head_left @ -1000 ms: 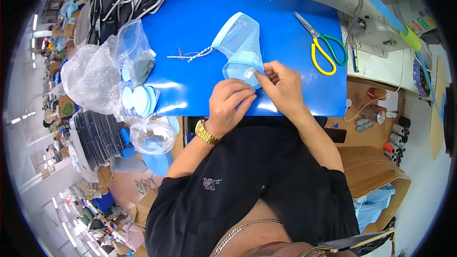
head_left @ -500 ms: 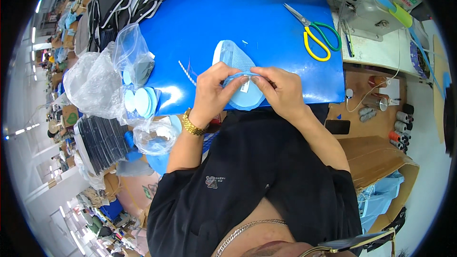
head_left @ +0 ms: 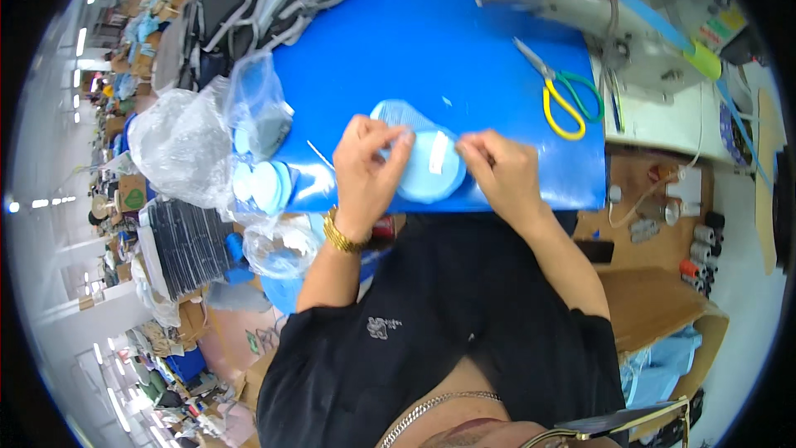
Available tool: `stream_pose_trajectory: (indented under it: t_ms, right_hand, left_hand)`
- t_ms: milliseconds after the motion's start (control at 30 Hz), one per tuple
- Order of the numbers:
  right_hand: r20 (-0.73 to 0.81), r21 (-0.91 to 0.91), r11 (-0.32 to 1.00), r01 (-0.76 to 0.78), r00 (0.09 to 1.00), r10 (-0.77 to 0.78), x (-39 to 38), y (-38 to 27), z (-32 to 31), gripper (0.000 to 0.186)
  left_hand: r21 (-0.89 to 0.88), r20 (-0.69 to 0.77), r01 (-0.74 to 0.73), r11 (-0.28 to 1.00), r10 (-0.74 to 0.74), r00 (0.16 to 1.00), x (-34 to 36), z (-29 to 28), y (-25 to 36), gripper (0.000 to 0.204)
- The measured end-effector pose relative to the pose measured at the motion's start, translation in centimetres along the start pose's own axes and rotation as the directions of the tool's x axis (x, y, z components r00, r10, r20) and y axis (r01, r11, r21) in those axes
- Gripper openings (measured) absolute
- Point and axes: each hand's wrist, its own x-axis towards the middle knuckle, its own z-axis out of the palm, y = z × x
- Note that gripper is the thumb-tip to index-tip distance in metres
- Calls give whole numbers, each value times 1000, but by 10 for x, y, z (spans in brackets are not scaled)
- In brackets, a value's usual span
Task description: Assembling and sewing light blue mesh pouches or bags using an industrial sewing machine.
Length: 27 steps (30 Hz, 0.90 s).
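A light blue fabric piece (head_left: 421,158), rounded with a white label strip on it, lies on the blue table (head_left: 464,50) near its front edge. My left hand (head_left: 365,164) pinches its left side, thumb and fingers closed on the cloth. On the right side my right hand (head_left: 502,168) grips the edge of the same piece. A gold bracelet sits on my left wrist. A thin white thread (head_left: 319,154) lies just left of my left hand.
Yellow-and-green scissors (head_left: 560,93) lie to the right on the table. A sewing machine (head_left: 597,8) stands at the back right. Clear plastic bags (head_left: 195,145) with stacked light blue pieces (head_left: 261,184) sit at the left edge. Thread spools (head_left: 701,241) rest lower right.
The fabric piece has been pulled closer to the front edge and flattened into a rounded shape. Both hands moved apart to its two sides.
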Motion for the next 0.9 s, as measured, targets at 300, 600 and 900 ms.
stream_pose_trajectory:
  t_ms: [300, 600, 900]
  right_hand:
    - [369, 275, 924, -265, 917, 153, 4, 6, -1, 12]
    - [92, 81, 964, -255, 965, 247, -13, 59, 2, 11]
    - [84, -19, 960, -279, 956, 280, -6, 53, 9, 9]
  left_hand:
    - [61, 47, -94, 994, 91, 995, 28, -38, -5, 12]
    - [389, -438, -399, 831, 547, 713, 239, -129, -14, 11]
    - [364, -341, -420, 831, 539, 770, 415, -30, -28, 36]
